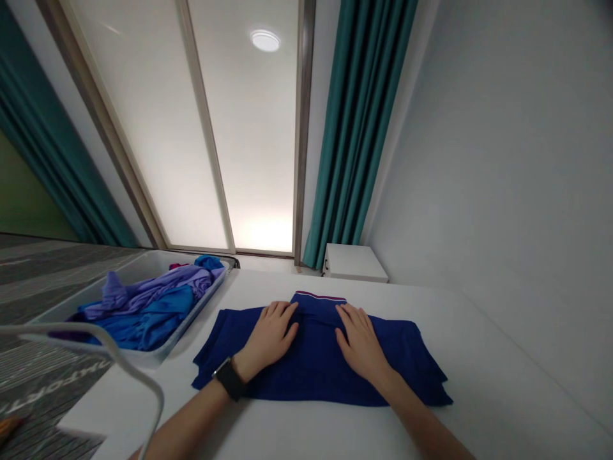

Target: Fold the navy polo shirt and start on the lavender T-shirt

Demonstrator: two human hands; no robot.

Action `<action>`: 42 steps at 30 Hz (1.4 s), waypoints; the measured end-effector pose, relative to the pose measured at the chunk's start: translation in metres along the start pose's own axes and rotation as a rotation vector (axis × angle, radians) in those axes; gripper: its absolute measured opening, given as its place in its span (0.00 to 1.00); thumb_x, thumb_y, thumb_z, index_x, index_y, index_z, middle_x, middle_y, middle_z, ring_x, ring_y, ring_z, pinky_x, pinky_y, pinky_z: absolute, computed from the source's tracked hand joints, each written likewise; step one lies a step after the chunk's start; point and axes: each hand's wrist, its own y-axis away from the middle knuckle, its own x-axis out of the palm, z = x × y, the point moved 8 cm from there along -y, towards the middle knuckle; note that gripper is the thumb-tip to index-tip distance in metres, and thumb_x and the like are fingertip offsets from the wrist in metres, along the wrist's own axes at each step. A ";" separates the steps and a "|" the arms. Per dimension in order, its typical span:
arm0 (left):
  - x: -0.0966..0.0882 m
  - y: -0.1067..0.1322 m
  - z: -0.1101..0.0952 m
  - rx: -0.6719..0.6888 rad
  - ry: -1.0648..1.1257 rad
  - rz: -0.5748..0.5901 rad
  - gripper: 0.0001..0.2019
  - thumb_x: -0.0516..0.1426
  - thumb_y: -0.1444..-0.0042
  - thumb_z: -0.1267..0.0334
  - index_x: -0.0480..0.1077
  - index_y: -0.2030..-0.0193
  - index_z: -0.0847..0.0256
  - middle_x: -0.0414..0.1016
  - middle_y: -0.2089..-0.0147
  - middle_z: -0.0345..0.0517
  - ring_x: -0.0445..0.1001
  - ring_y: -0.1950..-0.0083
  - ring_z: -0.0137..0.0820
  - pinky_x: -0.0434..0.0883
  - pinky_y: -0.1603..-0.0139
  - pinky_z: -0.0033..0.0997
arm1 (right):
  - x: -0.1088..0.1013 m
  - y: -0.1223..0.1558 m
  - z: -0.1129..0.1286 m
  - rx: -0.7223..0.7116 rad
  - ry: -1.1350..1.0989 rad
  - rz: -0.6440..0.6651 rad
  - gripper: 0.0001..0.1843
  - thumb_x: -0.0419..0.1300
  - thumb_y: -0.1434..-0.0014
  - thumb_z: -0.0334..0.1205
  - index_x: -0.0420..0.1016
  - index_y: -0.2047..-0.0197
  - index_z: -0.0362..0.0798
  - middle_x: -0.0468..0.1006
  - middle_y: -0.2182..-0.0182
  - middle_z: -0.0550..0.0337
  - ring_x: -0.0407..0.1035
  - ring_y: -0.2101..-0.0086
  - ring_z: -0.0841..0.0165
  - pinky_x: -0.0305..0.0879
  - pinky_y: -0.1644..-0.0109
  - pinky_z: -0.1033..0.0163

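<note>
Shows smooth, matt cloth in the garment (316, 358) on the bench (268, 427), and a smooth, matt finish on the bench itself. At the bench's left, shows translucent plastic in the bin (149, 358), rumpled cloth in the clothes (160, 300). Beyond the bench, shows glossy door panels (258, 140) and matt, pleated cloth in the curtain (361, 128).

Left hand (271, 335) and right hand (363, 343) cover parts of the navy garment (316, 370). Counter (297, 428) conceals the lower white cabinet (355, 260). Left frame edge truncates an orange object (7, 428).
</note>
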 end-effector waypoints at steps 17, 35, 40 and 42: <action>0.028 -0.058 0.048 -0.298 0.154 0.219 0.13 0.56 0.45 0.52 0.69 0.62 0.59 0.77 0.60 0.48 0.73 0.54 0.42 0.63 0.48 0.48 | 0.016 -0.048 -0.074 0.320 -0.087 0.367 0.09 0.55 0.39 0.43 0.73 0.65 0.48 0.81 0.65 0.57 0.73 0.63 0.65 0.61 0.59 0.63; -0.029 0.057 -0.017 0.315 0.306 0.183 0.11 0.51 0.41 0.76 0.67 0.58 0.57 0.69 0.41 0.49 0.65 0.39 0.37 0.63 0.37 0.42 | -0.031 0.069 -0.004 -0.213 -0.385 0.135 0.14 0.49 0.47 0.23 0.65 0.64 0.51 0.75 0.52 0.54 0.67 0.48 0.62 0.63 0.43 0.51; -0.035 0.070 -0.027 0.351 0.249 0.240 0.13 0.50 0.42 0.78 0.66 0.56 0.56 0.69 0.39 0.47 0.65 0.37 0.36 0.58 0.32 0.45 | -0.035 0.078 0.008 -0.292 -0.335 0.189 0.18 0.48 0.50 0.20 0.68 0.63 0.50 0.70 0.41 0.54 0.58 0.38 0.61 0.56 0.35 0.47; -0.035 0.074 -0.032 0.365 0.242 0.264 0.15 0.50 0.46 0.79 0.65 0.57 0.56 0.66 0.37 0.47 0.62 0.35 0.38 0.56 0.31 0.46 | -0.036 0.078 0.014 -0.294 -0.341 0.220 0.21 0.48 0.50 0.21 0.70 0.57 0.49 0.69 0.40 0.53 0.59 0.39 0.61 0.54 0.34 0.46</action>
